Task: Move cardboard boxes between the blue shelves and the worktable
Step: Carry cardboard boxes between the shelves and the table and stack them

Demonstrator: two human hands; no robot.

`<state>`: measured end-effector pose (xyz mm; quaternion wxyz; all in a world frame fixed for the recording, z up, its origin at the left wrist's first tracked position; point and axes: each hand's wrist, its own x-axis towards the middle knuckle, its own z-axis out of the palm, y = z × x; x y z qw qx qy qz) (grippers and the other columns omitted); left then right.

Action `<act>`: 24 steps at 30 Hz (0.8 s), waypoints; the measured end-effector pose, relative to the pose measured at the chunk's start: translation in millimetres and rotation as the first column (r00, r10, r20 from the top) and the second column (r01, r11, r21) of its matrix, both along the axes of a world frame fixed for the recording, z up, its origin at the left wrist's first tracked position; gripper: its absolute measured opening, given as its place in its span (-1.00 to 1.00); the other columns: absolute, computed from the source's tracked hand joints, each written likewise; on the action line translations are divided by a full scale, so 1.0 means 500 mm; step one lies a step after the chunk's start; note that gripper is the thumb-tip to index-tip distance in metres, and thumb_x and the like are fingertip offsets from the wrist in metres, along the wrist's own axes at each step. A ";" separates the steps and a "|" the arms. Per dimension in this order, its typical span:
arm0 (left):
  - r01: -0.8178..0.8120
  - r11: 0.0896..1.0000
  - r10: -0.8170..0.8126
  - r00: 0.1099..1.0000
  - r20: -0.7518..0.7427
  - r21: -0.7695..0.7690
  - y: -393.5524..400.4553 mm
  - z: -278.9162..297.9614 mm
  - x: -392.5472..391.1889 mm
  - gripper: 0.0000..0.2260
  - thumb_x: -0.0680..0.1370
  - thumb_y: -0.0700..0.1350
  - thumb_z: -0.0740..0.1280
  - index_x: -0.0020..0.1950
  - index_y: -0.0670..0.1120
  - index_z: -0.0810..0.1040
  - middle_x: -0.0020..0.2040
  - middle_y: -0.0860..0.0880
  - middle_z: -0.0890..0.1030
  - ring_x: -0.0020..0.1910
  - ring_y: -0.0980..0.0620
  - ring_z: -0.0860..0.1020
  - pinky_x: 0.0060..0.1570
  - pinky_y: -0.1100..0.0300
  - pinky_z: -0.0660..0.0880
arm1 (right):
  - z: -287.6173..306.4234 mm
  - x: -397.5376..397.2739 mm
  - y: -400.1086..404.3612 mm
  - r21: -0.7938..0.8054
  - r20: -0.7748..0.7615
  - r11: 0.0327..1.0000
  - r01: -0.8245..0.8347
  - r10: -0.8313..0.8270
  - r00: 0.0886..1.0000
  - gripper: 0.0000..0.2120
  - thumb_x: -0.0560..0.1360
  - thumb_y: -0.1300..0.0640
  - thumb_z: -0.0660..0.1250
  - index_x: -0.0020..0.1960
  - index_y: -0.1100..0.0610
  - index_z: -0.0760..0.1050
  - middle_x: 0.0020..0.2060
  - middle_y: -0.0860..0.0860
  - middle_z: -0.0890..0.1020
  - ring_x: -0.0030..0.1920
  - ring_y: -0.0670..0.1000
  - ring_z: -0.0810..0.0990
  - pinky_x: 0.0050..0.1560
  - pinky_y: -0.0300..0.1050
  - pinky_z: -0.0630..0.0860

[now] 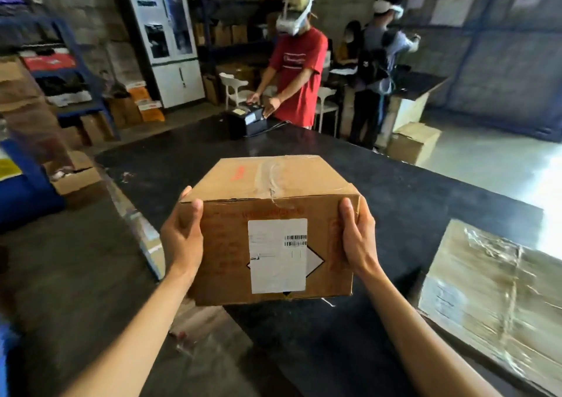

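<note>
— What do we see on the left?
— Blue shelves [76,62] with brown boxes. Then our left hand [182,238] presses flat on one side of the cardboard box [267,229].
— What is the box like?
— Square, brown, a bit crumpled, with shiny tape and a smooth white label [277,255]. We hold it over the near edge of the dark worktable [410,202].
— And our right hand [357,238]?
— It squeezes the other side. A big box in crinkly wrap [492,299] sits farther right.
</note>
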<state>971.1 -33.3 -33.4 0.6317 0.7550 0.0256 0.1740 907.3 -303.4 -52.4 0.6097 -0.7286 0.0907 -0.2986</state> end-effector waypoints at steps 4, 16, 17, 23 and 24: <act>0.222 0.974 -0.224 0.974 0.040 0.046 -0.051 -0.033 0.043 -0.47 0.52 0.25 0.19 0.45 0.07 0.42 0.32 0.14 0.48 0.18 0.28 0.48 0.19 0.29 0.43 | -0.037 -0.047 -0.017 0.012 -0.018 0.989 0.147 -0.147 0.989 -0.25 0.47 -0.41 0.13 0.49 0.05 0.32 0.27 0.01 0.58 0.20 -0.15 0.57 0.17 -0.30 0.52; 0.549 0.834 -0.539 0.832 -0.130 0.056 -0.205 -0.155 0.157 -0.01 0.22 0.64 0.08 0.42 0.01 0.45 0.22 0.11 0.48 0.24 0.07 0.46 0.08 0.28 0.40 | -0.185 -0.099 -0.027 0.014 -0.037 0.830 0.558 -0.557 0.830 -0.13 0.48 -0.47 0.10 0.57 0.11 0.22 0.38 -0.04 0.45 0.28 -0.39 0.41 0.19 -0.59 0.30; 0.561 0.825 -0.548 0.823 -0.150 0.063 -0.218 -0.167 0.166 0.02 0.19 0.66 0.06 0.41 0.01 0.46 0.21 0.11 0.48 0.24 0.05 0.47 0.08 0.25 0.39 | -0.203 -0.099 -0.029 0.021 -0.044 0.824 0.566 -0.565 0.824 -0.11 0.47 -0.49 0.09 0.58 0.11 0.20 0.41 -0.01 0.44 0.34 -0.29 0.40 0.23 -0.56 0.29; 0.651 0.748 -0.625 0.756 -0.193 0.127 -0.252 -0.224 0.227 -0.02 0.26 0.63 0.05 0.50 0.05 0.34 0.37 0.15 0.39 0.34 0.17 0.36 0.16 0.51 0.32 | -0.282 -0.089 -0.042 0.039 -0.122 0.855 0.516 -0.509 0.852 -0.18 0.52 -0.39 0.17 0.62 0.03 0.05 0.57 -0.02 0.26 0.54 -0.11 0.23 0.51 -0.19 0.23; 0.665 0.734 -0.634 0.744 -0.208 0.138 -0.252 -0.235 0.232 -0.03 0.28 0.62 0.05 0.52 0.05 0.31 0.38 0.15 0.38 0.34 0.18 0.35 0.13 0.56 0.31 | -0.287 -0.088 -0.043 0.054 -0.136 0.860 0.507 -0.497 0.857 -0.16 0.51 -0.40 0.18 0.62 0.01 0.04 0.57 -0.03 0.24 0.54 -0.13 0.23 0.50 -0.23 0.23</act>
